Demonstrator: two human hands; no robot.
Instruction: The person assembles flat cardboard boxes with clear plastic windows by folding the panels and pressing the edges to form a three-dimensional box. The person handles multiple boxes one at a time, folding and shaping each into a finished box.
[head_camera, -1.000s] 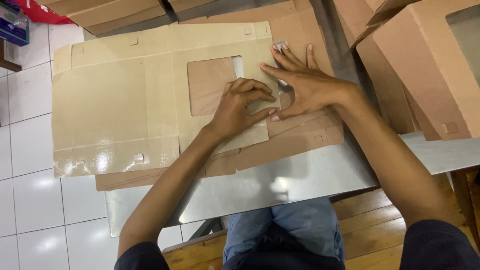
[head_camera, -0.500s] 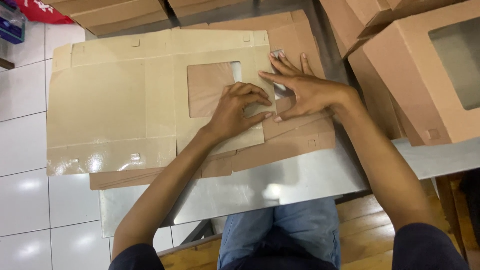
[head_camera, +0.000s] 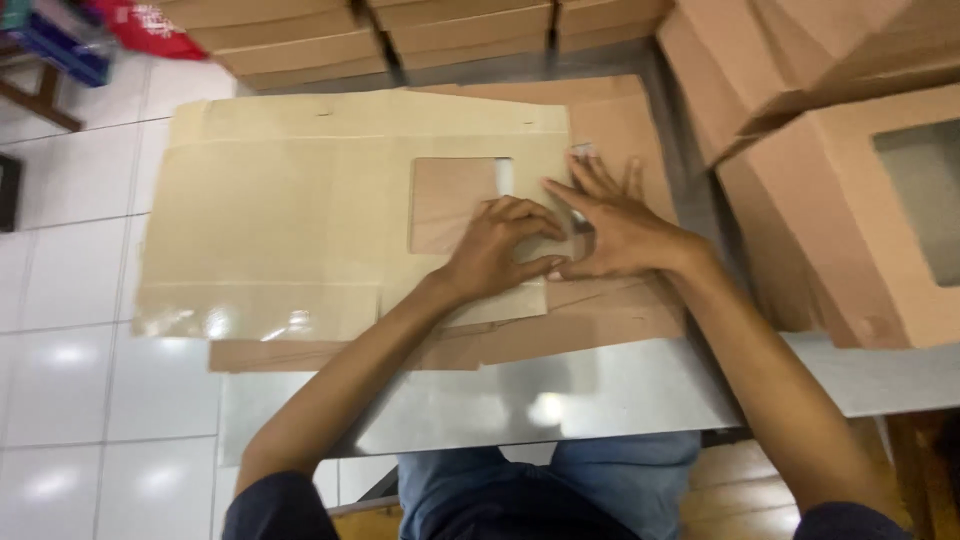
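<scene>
A flat, unfolded tan cardboard box blank (head_camera: 280, 220) with a square window cut-out (head_camera: 455, 200) lies on a metal table (head_camera: 560, 395), on top of browner cardboard sheets (head_camera: 620, 120). My left hand (head_camera: 500, 250) rests with curled fingers on the blank just right of the cut-out. My right hand (head_camera: 610, 225) lies flat beside it, fingers spread, pressing the blank's right edge. The fingertips of both hands meet over a thin clear film piece at that edge; whether either hand pinches it is unclear.
Folded brown window boxes (head_camera: 860, 200) stand at the right edge of the table. Stacked flat cartons (head_camera: 400, 35) line the far side. White floor tiles (head_camera: 70, 250) lie to the left, with blue and red items (head_camera: 90, 30) at top left.
Both hands stay pressed on the blank's right edge. The view has shifted, so the blank and hands sit slightly lower and right in the picture.
</scene>
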